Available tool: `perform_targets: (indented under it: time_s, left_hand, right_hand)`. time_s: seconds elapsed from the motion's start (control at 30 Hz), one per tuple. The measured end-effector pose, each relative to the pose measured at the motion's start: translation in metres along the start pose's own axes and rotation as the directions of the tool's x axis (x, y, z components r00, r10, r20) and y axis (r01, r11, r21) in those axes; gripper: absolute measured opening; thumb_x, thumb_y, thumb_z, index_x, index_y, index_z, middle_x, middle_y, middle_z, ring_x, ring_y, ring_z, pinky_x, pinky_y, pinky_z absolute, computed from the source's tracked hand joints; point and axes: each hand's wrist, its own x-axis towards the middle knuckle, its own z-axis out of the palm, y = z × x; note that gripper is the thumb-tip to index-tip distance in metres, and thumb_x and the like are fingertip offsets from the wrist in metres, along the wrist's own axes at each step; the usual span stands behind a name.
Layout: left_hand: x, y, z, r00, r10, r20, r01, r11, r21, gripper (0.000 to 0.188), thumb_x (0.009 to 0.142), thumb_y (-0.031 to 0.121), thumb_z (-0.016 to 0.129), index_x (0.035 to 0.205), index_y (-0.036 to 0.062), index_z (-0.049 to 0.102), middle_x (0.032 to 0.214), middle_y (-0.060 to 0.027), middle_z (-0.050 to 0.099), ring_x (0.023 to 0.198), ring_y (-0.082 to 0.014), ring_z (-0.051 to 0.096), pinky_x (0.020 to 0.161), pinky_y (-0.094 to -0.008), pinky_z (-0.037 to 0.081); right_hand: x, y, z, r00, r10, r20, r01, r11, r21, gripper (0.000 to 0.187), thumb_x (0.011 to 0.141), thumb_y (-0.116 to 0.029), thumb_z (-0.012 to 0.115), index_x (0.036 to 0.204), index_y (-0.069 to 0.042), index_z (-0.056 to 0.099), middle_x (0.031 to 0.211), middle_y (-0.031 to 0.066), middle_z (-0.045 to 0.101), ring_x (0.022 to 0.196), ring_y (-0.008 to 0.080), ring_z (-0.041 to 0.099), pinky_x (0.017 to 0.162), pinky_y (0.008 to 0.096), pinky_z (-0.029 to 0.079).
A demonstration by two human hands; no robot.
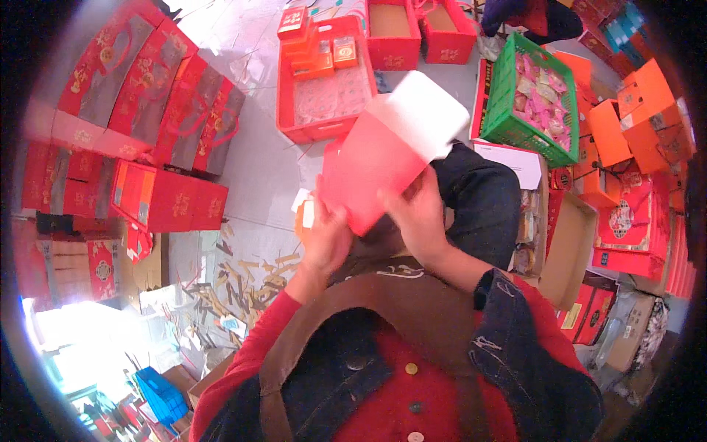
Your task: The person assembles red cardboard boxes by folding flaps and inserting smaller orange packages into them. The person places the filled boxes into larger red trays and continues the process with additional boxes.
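Above the dark-trousered lap [482,202], the left hand [328,239] pinched the near left edge of a red card piece [372,166] with a white, round-cornered panel [427,110]; the right hand [418,221] met its right edge, apparently for steadiness, blur hiding whether those fingers pinched.

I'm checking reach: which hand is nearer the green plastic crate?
The right hand. It is below and left of the green plastic crate in the picture; the left hand is farther left.
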Motion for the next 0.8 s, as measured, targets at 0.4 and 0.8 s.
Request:
perform_targets:
  time_s: [0.4,0.8]
  left_hand:
    - [0.016,0.033,0.015,0.993,-0.002,0.121,-0.052,0.893,0.448,0.041,0.093,0.010,0.038,0.134,0.0037,0.040,0.125,-0.0065,0.049,0.116,-0.0158,0.045,0.098,-0.0291,0.035]
    - [0.026,0.032,0.025,0.975,0.055,0.216,-0.185,0.737,0.650,0.030,0.092,0.010,0.040,0.116,-0.0017,0.054,0.117,-0.0091,0.052,0.111,-0.0177,0.047,0.098,-0.0291,0.034]
  right_hand:
    - [-0.013,0.003,-0.028,0.976,0.085,0.201,-0.057,0.988,-0.143,0.066,0.082,-0.005,0.053,0.140,-0.002,0.022,0.132,0.0131,0.040,0.122,0.0231,0.040,0.103,0.0348,0.032]
    - [0.030,-0.012,-0.061,0.928,0.122,0.353,0.072,0.869,-0.490,0.017,0.090,-0.015,0.056,0.101,-0.002,0.059,0.099,0.0060,0.056,0.096,0.0154,0.054,0.085,0.0290,0.043]
